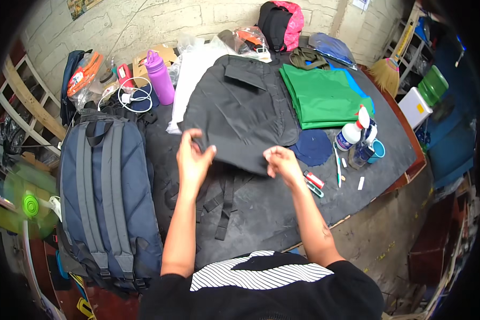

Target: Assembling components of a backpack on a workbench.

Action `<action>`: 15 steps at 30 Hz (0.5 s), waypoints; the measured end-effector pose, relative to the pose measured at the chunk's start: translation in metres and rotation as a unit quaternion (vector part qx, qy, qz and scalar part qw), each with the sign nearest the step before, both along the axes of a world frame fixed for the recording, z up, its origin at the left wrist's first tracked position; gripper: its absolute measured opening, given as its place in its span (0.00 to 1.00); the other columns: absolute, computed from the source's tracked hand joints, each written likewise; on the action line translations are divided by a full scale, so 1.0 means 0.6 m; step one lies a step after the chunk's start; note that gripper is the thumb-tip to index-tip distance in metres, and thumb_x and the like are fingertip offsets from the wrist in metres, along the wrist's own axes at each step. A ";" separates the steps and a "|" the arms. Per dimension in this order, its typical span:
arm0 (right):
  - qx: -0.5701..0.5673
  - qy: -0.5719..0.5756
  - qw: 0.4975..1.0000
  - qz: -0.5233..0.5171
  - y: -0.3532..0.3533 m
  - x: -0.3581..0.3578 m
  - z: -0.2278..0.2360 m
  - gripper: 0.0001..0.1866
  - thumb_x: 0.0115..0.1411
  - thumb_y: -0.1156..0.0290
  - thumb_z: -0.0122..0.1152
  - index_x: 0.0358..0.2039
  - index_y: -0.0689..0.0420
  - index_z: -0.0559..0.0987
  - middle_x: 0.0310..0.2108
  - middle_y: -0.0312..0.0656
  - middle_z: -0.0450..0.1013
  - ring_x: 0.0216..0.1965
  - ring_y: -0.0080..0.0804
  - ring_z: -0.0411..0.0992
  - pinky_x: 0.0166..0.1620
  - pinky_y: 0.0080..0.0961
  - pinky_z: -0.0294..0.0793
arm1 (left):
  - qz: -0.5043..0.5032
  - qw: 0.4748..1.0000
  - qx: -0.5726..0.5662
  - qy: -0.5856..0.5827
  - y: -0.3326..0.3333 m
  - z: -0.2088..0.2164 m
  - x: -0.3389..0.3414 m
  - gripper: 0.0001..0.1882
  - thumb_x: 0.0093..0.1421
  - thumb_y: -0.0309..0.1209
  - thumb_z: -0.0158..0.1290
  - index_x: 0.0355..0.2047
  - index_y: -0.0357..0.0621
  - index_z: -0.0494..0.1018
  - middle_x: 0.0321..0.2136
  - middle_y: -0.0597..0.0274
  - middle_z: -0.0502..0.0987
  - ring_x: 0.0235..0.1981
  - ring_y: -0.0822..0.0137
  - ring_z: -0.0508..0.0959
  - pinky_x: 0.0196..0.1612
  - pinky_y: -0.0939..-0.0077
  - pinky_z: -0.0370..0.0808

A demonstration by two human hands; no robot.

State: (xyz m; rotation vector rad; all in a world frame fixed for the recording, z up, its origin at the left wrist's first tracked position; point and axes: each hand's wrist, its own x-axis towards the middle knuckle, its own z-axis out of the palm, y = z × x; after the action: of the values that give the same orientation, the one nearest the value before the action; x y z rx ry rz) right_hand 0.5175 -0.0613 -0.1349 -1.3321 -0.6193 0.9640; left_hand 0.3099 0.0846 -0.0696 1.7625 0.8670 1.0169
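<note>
A black fabric bag (234, 117) lies in front of me, its lower edge slightly blurred and with a flap near its far end. At the bag's near left edge is my left hand (193, 162), thumb and fingers apart, with dark fabric showing between them. My right hand (284, 164) is closed in a pinch on the near right corner of the bag. Black straps with buckles (224, 213) trail out from under it onto the dark tabletop (256, 224). What lies beneath the bag is hidden.
A large blue-grey backpack (109, 186) stands at left. Behind it are a purple bottle (159, 77) and a white cable (128, 98). Folded green fabric (325, 96), a spray bottle (352, 130), a blue cup (377, 151) and a toothbrush (337, 165) lie right.
</note>
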 end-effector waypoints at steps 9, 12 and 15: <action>-0.171 -0.466 0.866 -0.063 -0.127 -0.020 -0.020 0.10 0.51 0.73 0.62 0.32 0.65 0.75 0.22 0.38 0.68 0.23 0.26 0.66 0.29 0.25 0.67 | 0.251 0.769 0.140 0.571 -0.088 0.016 -0.259 0.53 0.32 0.33 0.70 0.61 0.67 0.58 0.68 0.58 0.40 0.67 0.40 0.33 0.58 0.25 0.36; -0.163 -0.496 0.851 -0.061 -0.121 -0.041 -0.029 0.10 0.50 0.75 0.62 0.33 0.64 0.75 0.25 0.42 0.68 0.25 0.30 0.67 0.32 0.26 0.68 | 0.279 0.737 0.162 0.595 -0.066 0.001 -0.299 0.50 0.37 0.22 0.60 0.62 0.69 0.57 0.67 0.59 0.43 0.66 0.38 0.37 0.59 0.27 0.38; -0.146 -0.488 0.859 -0.045 -0.115 -0.058 -0.021 0.09 0.51 0.76 0.62 0.32 0.64 0.74 0.26 0.43 0.67 0.27 0.32 0.68 0.33 0.27 0.68 | 0.291 0.791 0.173 0.509 -0.047 0.040 -0.336 0.47 0.41 0.17 0.53 0.63 0.68 0.56 0.67 0.63 0.46 0.66 0.42 0.44 0.62 0.35 0.43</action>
State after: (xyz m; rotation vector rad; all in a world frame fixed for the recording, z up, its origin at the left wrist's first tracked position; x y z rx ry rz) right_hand 0.4826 -0.1302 -0.1477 -2.1064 -1.1827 0.2314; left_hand 0.1083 0.0563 -0.0459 2.4572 2.1060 0.5035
